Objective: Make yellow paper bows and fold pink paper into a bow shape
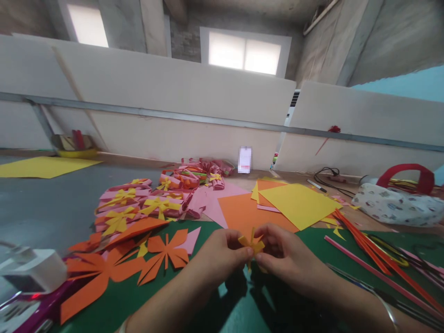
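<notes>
Left hand [222,255] and right hand [286,253] each pinch the bow [257,246] between thumb and fingers, above the mat [319,239]. Risk noted: uneven pulling could tear its narrow paper arms; heavy thumb pressure could crease them.

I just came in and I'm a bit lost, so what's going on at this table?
A person is doing papercraft: the left hand and right hand pinch a small yellow paper shape above a green mat. To the left lie orange paper cutouts, with pink paper bundles bearing yellow bows behind them. Farther ahead is a large yellow sheet, and orange strips lie to the right.
</notes>
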A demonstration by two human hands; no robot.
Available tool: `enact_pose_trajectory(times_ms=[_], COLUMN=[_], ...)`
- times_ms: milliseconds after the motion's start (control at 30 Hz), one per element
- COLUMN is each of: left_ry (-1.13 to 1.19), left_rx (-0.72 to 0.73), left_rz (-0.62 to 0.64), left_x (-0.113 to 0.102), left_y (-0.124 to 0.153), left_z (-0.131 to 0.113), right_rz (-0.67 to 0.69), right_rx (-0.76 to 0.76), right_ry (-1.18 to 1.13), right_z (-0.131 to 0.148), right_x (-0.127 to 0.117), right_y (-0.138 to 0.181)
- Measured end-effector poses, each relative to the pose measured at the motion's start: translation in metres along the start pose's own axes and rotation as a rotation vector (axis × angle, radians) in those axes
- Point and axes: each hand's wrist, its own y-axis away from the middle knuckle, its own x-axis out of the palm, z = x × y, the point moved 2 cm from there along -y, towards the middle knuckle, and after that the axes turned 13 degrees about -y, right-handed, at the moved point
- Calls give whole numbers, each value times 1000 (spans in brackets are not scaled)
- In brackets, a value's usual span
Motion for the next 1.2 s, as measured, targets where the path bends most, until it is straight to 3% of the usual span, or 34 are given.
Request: enact_pose_trajectory(times_ms=[167,267,467,567,667,800,900,967,1100,1200], left_ry=[-224,-225,167,240,262,326,352,340,284,279], left_rx=[-3,32,-33,-40,-52,-81,-130,-169,-196,-197], left_rz=[-35,-20,-232,-132,-61,-140,-138,-98,-69,-43], left_x=[1,1,-2,6,12,9,6,5,5,6], left_y=[4,4,2,-2,-4,-1,3,4,3,1], left_z=[-1,-5,-5,1,7,4,-3,-5,-2,3], right_rz=[-5,1,-238,-245,-189,44,-12,1,256,181], right_rx=[-65,-52,151,207,216,83,-230,-259,-143,-156], right_ry=[126,100,-424,-587,-586,-176,429,754,1011,1058], right_z=[9,11,5,-2,-4,21,51,58,28,-9], right_x=[0,1,-6,-2,1,-18,-55,-78,-97,-93], right_y=[4,3,-3,-2,-1,-5,-1,14,64,86])
